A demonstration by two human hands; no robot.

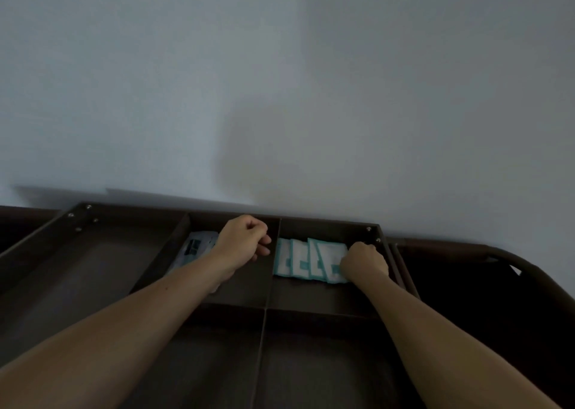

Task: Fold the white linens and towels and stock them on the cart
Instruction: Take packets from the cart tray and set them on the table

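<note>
The dark brown cart top [93, 271] is split into compartments by dividers. A row of several teal-and-white packets [298, 261] stands in the back right compartment. My right hand [365, 262] is at the right end of that row, fingers curled down onto the last packet. My left hand [245, 242] hovers over the divider to the left of the row, fingers curled, with nothing visible in it. No white linen or towel is in view.
A few grey-white packets [196, 247] lie in the back middle compartment, partly under my left forearm. The cart stands against a pale wall [280, 82]. A dark curved handle or frame [510, 259] runs along the cart's right side.
</note>
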